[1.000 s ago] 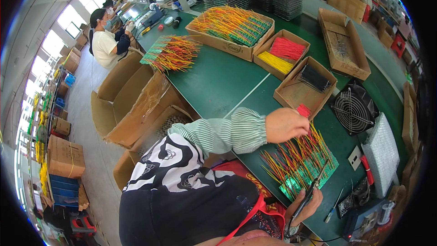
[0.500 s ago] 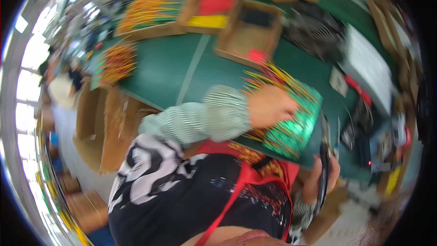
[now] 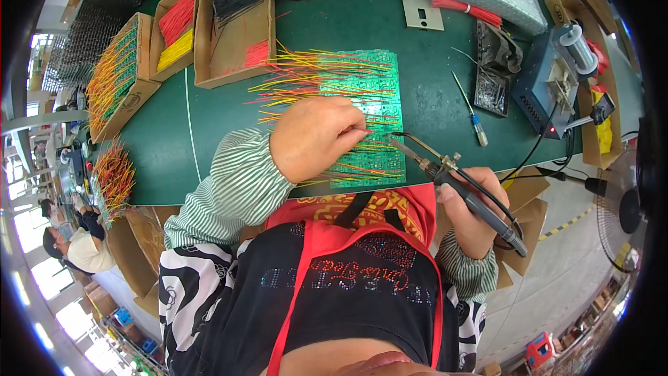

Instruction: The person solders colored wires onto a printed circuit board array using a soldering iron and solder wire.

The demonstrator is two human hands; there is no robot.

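A green circuit board panel (image 3: 391,87) lies on the table, with rows of yellow, red and black wires (image 3: 292,69) sticking out to its left. My left hand (image 3: 313,136) rests over the panel's near half, thumb and forefinger pinched at the end of a thin wire; the wire itself is mostly hidden by the fingers. In my right hand (image 3: 474,212) is a soldering iron (image 3: 473,202) with a curved metal feed tube. Its tip reaches the panel's right edge, close to my left fingertips.
Cardboard trays of red and yellow wires (image 3: 176,24), black wires (image 3: 240,0) and wired boards (image 3: 118,76) stand at the left. More wired boards (image 3: 113,177) lie at the table's left edge. Rightward are a screwdriver (image 3: 479,129), a black tray (image 3: 492,90) and a soldering station (image 3: 550,83).
The view has swung round, so the table sits differently. The soldering iron, earlier held upright off the board, now has its tip at the panel beside my left fingers.
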